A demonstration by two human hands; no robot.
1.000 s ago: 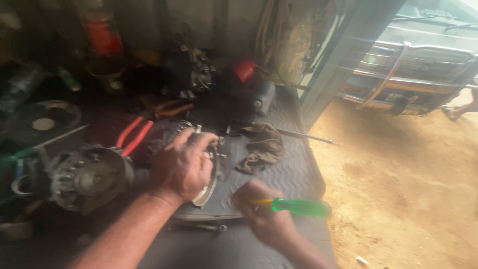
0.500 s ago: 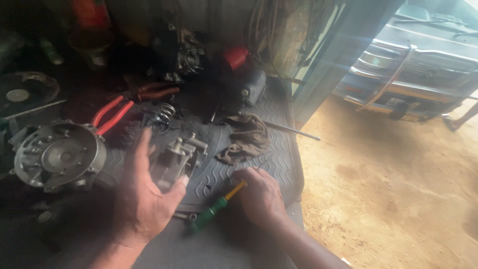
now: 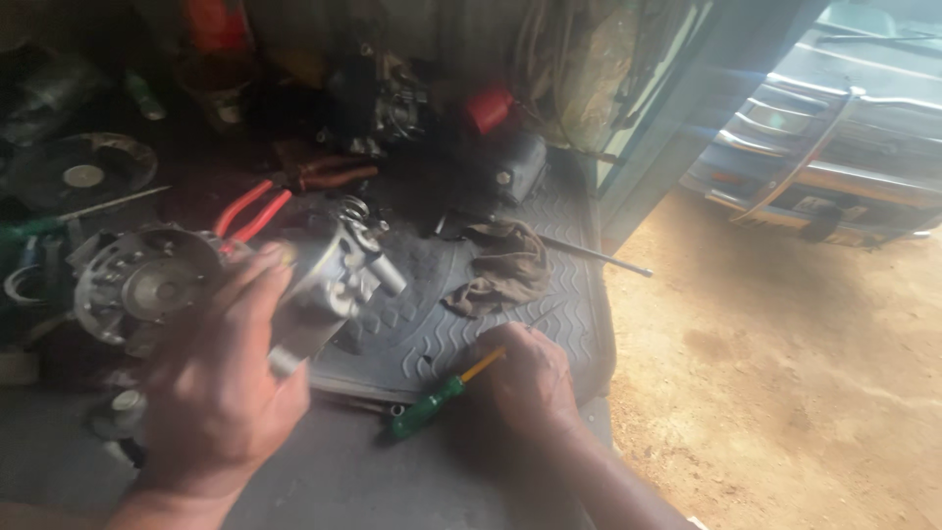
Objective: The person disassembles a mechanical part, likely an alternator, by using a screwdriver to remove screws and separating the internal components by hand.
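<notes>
Here our left hand (image 3: 221, 393) grips a grey metal engine part (image 3: 329, 285), a small cast body with stubby fittings and a coil spring at its top, lifted and tilted above the ribbed rubber mat (image 3: 549, 324). We judge the work to be in its middle: the part is already off the mat and in the hand, yet it looks whole, with its fittings and spring on it, so any opening of it remains undone. Our right hand (image 3: 525, 378) rests low on the mat's near edge, fingers curled around a screwdriver (image 3: 432, 404) with a green handle and yellow shank, lying flat and pointing away from the part, near it but apart. Just left of the part sits 1 round finned housing (image 3: 147, 285), behind it red-handled pliers (image 3: 250, 211), and to the right a crumpled brown rag (image 3: 505, 265) beside a thin metal rod (image 3: 594, 255).
</notes>
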